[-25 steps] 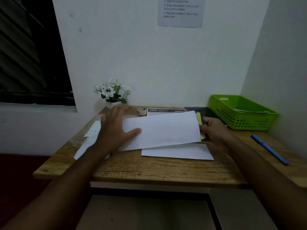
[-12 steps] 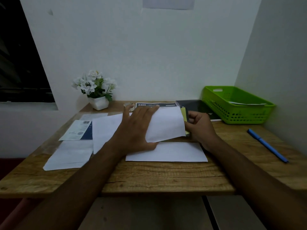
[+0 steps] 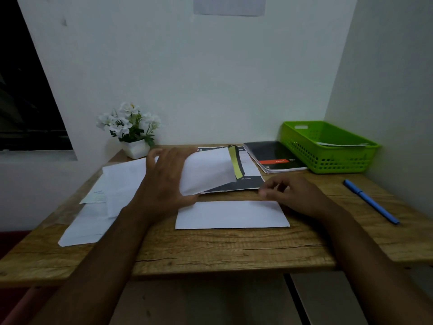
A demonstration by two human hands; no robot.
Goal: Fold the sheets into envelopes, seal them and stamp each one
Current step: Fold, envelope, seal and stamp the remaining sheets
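L hand (image 3: 167, 181) grips 1 sheet (image 3: 208, 171), held lifted & curled over mid desk (image 3: 210, 249). R hand (image 3: 298, 195) loosely curled, nothing held, just beside folded piece (image 3: 232, 215) laid flat. Spare sheets (image 3: 110, 195) stacked at left. No seal/stamp seen; judged early, most steps left.

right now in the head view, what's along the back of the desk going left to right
flower pot → printed sheet → black notebook → green basket
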